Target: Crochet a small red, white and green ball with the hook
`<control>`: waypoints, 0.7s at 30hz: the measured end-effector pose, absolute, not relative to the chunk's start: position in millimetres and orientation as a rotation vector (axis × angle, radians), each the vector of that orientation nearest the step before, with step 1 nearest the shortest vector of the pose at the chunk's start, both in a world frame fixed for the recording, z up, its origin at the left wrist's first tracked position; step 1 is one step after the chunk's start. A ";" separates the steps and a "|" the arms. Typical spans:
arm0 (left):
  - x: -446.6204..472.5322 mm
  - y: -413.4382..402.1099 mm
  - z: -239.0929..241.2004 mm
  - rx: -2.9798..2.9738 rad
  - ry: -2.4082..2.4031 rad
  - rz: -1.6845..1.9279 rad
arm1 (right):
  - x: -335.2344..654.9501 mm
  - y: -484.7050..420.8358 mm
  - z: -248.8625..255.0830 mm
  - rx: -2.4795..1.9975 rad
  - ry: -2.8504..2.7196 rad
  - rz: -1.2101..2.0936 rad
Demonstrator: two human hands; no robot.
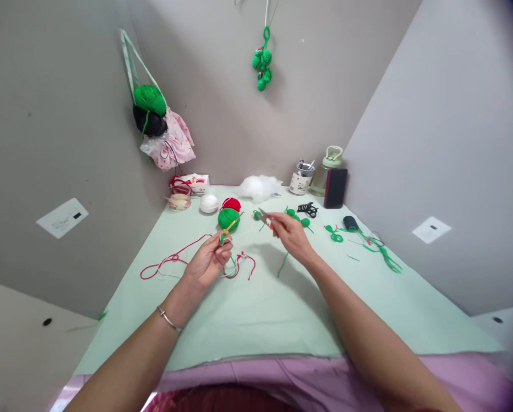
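Note:
My left hand (pixel 209 257) is closed around a yellow-handled crochet hook (pixel 233 223), its thin tip pointing up and right. A small bit of green crochet work (pixel 223 238) shows at the same fingers. In my right hand (pixel 291 233) is a small pair of scissors (pixel 263 217) with orange on the handle, the blades directed left toward the hook. The two hands are apart above the table. Just behind the hook lie a green yarn ball (pixel 229 220) and a red yarn ball (pixel 233 203). Red and white yarn strands (pixel 168 261) trail beside and under my left hand.
At the back of the pale green tabletop (pixel 247 326) are a white yarn ball (pixel 209 203), fluffy stuffing (pixel 259 187), a pen cup (pixel 301 179), a bottle (pixel 320 177) and a phone (pixel 335 189). Green yarn pieces (pixel 382 252) lie right. A bag (pixel 174 140) hangs left.

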State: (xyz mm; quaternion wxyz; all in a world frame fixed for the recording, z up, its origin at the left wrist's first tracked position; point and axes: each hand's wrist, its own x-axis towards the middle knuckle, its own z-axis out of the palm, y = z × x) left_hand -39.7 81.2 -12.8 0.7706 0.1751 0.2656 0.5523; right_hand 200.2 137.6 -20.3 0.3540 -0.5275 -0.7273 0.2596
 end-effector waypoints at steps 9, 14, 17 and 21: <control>-44.4 82.1 -14.8 0.394 0.559 1.247 | 141.1 83.2 -14.4 -0.911 -1.824 1.560; -43.6 83.8 -19.6 0.390 0.562 1.264 | 132.8 83.3 -22.2 -0.954 -1.686 1.586; -44.1 85.5 -26.5 0.389 0.563 1.267 | 130.0 82.8 -23.3 -0.978 -1.645 1.565; -45.6 88.2 -36.8 0.395 0.579 1.271 | 126.3 81.4 -24.4 -0.998 -1.626 1.501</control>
